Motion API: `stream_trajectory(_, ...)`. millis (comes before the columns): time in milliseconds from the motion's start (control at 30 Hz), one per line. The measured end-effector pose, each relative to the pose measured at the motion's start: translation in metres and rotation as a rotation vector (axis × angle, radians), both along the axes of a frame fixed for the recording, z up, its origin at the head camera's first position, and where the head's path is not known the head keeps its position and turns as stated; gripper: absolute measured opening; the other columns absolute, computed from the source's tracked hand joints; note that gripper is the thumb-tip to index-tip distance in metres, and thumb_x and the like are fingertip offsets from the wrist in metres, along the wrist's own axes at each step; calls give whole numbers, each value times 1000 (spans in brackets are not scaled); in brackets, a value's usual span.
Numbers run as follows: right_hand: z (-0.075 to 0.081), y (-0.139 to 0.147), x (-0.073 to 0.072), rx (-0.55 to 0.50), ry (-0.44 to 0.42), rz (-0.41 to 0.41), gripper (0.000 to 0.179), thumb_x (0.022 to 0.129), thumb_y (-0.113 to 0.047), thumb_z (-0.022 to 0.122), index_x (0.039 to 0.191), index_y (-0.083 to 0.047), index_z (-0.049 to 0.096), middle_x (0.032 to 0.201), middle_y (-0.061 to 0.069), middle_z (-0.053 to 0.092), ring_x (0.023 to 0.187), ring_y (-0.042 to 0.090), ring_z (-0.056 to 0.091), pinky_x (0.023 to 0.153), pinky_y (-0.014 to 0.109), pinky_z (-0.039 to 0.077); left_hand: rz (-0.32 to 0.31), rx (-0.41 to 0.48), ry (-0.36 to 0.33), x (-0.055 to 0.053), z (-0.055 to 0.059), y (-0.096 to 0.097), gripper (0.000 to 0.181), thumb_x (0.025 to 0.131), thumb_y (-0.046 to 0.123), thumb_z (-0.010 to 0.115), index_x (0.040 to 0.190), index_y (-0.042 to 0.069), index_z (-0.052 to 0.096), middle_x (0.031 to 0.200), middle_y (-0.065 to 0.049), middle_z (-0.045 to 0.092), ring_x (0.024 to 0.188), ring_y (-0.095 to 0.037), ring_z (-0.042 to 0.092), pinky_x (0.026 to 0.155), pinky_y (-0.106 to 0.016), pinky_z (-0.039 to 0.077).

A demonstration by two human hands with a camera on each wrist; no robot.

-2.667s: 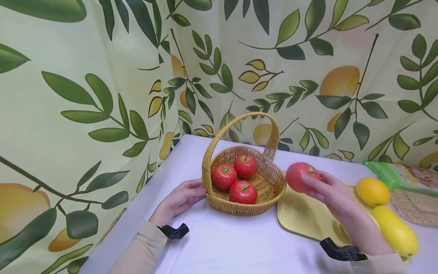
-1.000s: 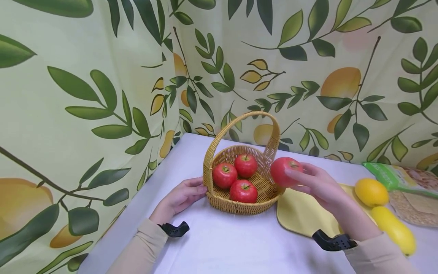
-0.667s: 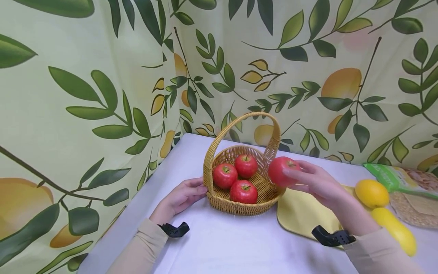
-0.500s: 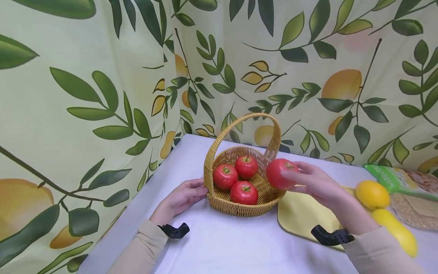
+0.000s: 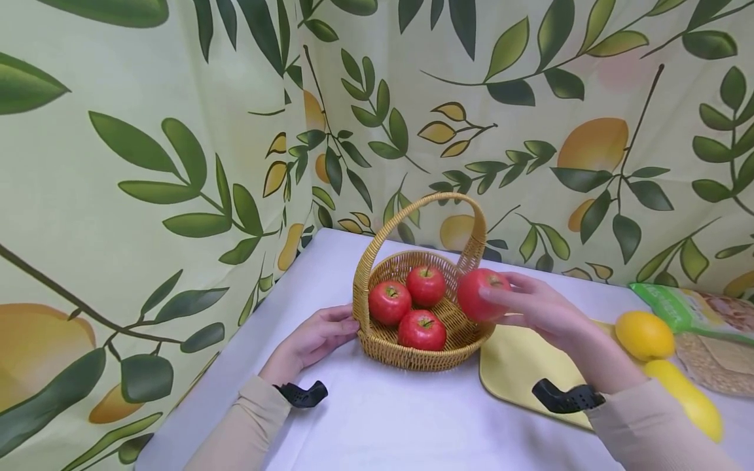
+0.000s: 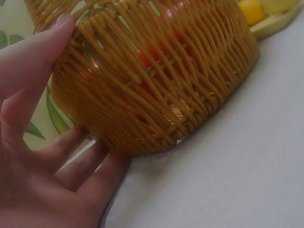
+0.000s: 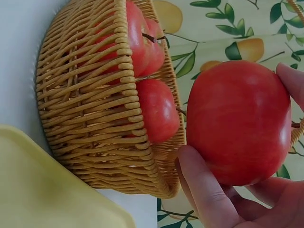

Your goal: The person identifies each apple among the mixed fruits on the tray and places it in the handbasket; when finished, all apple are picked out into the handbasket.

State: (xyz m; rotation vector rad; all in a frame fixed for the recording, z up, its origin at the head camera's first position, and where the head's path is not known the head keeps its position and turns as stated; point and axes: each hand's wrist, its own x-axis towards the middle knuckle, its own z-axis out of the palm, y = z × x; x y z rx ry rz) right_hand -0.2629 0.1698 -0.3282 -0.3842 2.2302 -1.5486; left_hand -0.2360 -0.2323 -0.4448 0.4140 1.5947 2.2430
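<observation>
My right hand (image 5: 538,304) holds a red apple (image 5: 480,294) between thumb and fingers, over the right side of the wicker basket (image 5: 412,360). In the right wrist view the held apple (image 7: 240,123) is close up, beside the basket rim (image 7: 133,80). Three more red apples lie inside the basket: one at the left (image 5: 390,303), one at the back (image 5: 426,286), one in front (image 5: 421,330). My left hand (image 5: 312,337) rests against the basket's left side. In the left wrist view its thumb (image 6: 57,35) touches near the rim and its fingers reach the base.
To the right lies a pale yellow board (image 5: 524,366), partly beneath my right forearm. A yellow-orange lemon-like fruit (image 5: 645,335) and a longer yellow fruit (image 5: 686,399) sit at its right. Farther right is a green food packet (image 5: 677,307). A leaf-patterned cloth (image 5: 501,131) hangs behind the table.
My right hand has carried the apple leftward, from above the board to over the basket's right rim, with only slight movement in the last half second. The left hand stays at the basket.
</observation>
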Motion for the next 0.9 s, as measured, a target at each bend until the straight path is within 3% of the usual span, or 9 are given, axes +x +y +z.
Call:
stream_trajectory(300, -1, -17, -6, 63, -11, -25, 84, 95, -43, 71, 155, -1, 32, 140, 20, 56, 115, 31, 64, 96, 49, 57, 0, -3, 0, 0, 0, -1, 37, 96, -3, 60, 120, 21, 76, 150, -25, 49, 122, -16, 61, 111, -37, 45)
stream_trajectory(533, -1, -27, -11, 113, 4, -28, 80, 92, -46, 74, 150, -3, 40, 137, 19, 58, 108, 29, 67, 94, 46, 57, 0, -12, 9, 1, 0, -4, 38, 97, -2, 59, 122, 22, 75, 148, -22, 52, 122, -16, 61, 110, -36, 46)
stream_trajectory(800, -2, -31, -16, 178, -15, -28, 82, 90, -50, 75, 149, -3, 43, 137, 16, 59, 111, 29, 65, 96, 45, 56, -12, -9, 9, 1, 1, -4, 41, 98, -1, 61, 139, 3, 63, 149, -21, 51, 123, -16, 61, 110, -35, 46)
stream_trajectory(900, -3, -32, -18, 188, -19, -20, 81, 90, -51, 75, 147, -2, 45, 136, 15, 59, 110, 28, 66, 96, 45, 56, -24, 6, 14, -1, 0, -2, 40, 98, -1, 61, 136, 7, 67, 147, -20, 53, 122, -16, 61, 110, -35, 46)
